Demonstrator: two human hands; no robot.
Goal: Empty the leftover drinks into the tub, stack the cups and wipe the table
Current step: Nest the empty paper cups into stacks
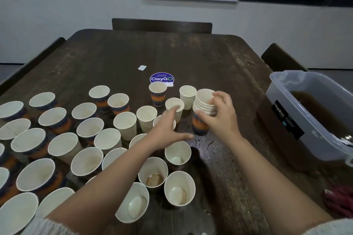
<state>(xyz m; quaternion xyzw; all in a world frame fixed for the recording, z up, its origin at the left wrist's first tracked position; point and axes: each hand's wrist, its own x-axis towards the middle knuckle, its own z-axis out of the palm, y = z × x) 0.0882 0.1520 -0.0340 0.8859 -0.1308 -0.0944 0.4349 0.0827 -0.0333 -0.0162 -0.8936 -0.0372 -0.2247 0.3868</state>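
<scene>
Cups (89, 129) crowd the left and near part of the dark table (210, 59), most standing upright with pale insides showing; some bear an orange and blue band. A stack (203, 112) of nested cups stands upright right of centre, its many rims layered at the top. The right hand (219, 114) grips this stack from the right, fingers curled over the top rim and thumb against the side. The left hand (169, 128) reaches in just left of the stack, fingers fairly straight, fingertips touching the rim of a small white cup (174, 106); whether it actually pinches that cup cannot be told. One near cup (153, 172) holds brown liquid at the bottom. Wet drops glisten on the table below the stack.

At the right edge stands the tub (298, 120), a clear plastic box holding brown liquid, well apart from both hands. A round purple sticker (161, 78) lies beyond the cups, and something red (340, 198) lies near the right corner, blurred.
</scene>
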